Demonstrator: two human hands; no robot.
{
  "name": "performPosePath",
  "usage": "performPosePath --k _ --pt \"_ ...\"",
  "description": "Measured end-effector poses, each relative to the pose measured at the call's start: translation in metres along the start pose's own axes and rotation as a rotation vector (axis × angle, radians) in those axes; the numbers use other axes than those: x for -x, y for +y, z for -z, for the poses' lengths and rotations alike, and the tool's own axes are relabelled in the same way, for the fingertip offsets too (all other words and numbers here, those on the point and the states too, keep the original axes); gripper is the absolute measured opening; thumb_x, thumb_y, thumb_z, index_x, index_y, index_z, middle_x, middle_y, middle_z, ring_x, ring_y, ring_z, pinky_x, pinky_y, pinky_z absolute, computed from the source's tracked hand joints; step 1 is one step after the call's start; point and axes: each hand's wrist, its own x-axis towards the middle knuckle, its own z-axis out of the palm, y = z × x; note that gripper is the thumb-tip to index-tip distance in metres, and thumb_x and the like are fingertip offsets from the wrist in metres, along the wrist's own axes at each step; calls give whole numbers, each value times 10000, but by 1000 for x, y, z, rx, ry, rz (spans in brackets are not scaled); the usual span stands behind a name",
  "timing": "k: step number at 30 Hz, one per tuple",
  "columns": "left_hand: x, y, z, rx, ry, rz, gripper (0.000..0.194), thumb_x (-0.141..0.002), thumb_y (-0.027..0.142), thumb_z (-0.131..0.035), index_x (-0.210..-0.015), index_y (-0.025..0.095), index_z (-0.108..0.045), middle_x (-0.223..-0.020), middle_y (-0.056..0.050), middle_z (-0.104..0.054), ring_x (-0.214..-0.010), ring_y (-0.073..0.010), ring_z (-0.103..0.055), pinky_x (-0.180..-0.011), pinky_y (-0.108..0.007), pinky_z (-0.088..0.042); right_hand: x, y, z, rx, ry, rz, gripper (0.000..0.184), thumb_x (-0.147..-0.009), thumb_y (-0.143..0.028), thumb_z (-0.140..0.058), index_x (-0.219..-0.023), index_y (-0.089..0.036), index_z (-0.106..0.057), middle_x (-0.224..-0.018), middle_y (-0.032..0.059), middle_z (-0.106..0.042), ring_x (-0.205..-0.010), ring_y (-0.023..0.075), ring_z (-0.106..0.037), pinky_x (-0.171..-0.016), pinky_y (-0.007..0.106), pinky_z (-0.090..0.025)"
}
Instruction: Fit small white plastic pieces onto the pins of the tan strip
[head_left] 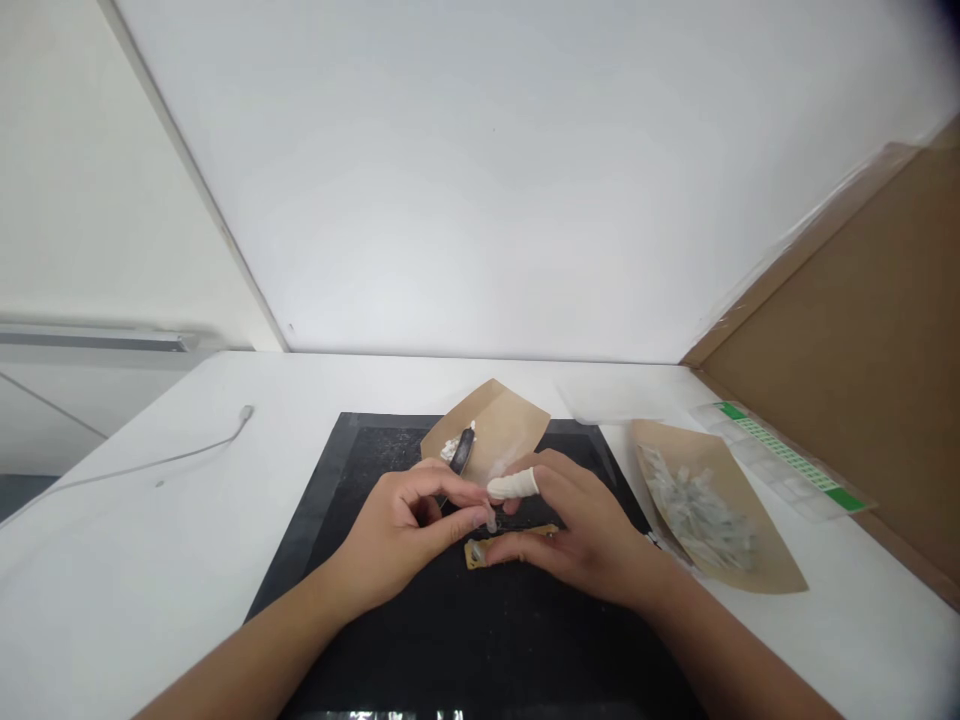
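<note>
My left hand (412, 515) is closed in a pinch on a small clear plastic piece (491, 516), its exact kind too small to tell. Close beside it is my right hand (581, 515), a white finger cot (514, 484) covering its index finger. That index finger reaches to the left fingertips, while the right thumb lies apart from it, at a narrow yellowish strip (475, 553) on the black mat (480, 630). The right palm and fingers partly hide the strip. Behind the hands, a dark-handled tool (463, 450) rests on a brown paper sheet (514, 415) beside small white pieces (449, 449).
On the right, a brown paper tray (776, 560) holds a heap of clear plastic pieces (697, 510). Beyond it lies a clear case with a green-and-white label (787, 455). A brown board (855, 310) stands at the right edge. A grey cable (172, 457) crosses the white table (172, 560).
</note>
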Motion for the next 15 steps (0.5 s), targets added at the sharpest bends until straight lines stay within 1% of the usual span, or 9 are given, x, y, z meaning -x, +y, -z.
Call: performPosePath --k 1,3,5,7,9,12,15 --pt "0 1 0 20 -2 6 207 -883 376 -799 -976 194 -833 -857 -58 -766 -555 -94 -560 -487 -214 -434 0 -2 1 -52 -32 -44 370 -816 -441 -864 -1007 -218 -638 -925 13 -709 -839 160 -655 -761 279 -506" --pt "-1 1 -1 77 -5 17 231 -876 382 -808 -984 177 -811 -874 -73 -801 -617 -131 -647 -539 -233 -504 -1 -4 3 -129 -62 -83 339 -829 -365 -866 -1049 -219 -653 -936 4 -709 -843 142 -664 -756 248 -522" --pt "-1 1 -2 128 0 37 266 -864 388 -821 -1012 169 -788 -866 -80 -819 -675 -168 -709 -591 -265 -555 -1 -4 2 -148 -52 -75 331 -849 -323 -853 -1101 -219 -666 -938 6 -718 -831 135 -671 -745 236 -528" --pt "0 1 -4 145 5 67 281 -858 389 -828 -1017 164 -774 -850 -80 -823 -684 -181 -725 -602 -278 -564 0 -2 1 -128 -27 -38 316 -879 -313 -826 -1138 -217 -672 -956 21 -733 -844 144 -683 -756 247 -538" --pt "0 -1 -4 136 11 89 277 -853 393 -832 -993 161 -771 -843 -80 -821 -659 -174 -712 -574 -269 -542 1 1 -1 -90 -7 4 300 -899 -329 -805 -1144 -217 -675 -980 35 -748 -864 156 -695 -770 262 -547" --pt "0 -4 -3 86 15 100 276 -844 415 -837 -948 167 -777 -802 -60 -801 -586 -134 -637 -511 -236 -461 3 3 -1 -20 -15 43 245 -924 -311 -779 -1128 -221 -679 -1003 41 -758 -891 170 -704 -785 279 -555" --pt "-1 -8 1 -5 2 60 257 -860 427 -821 -946 187 -791 -793 -35 -760 -558 -97 -530 -491 -219 -375 5 3 1 32 -49 89 197 -950 -260 -746 -1128 -223 -671 -1035 38 -761 -922 174 -699 -833 298 -551"
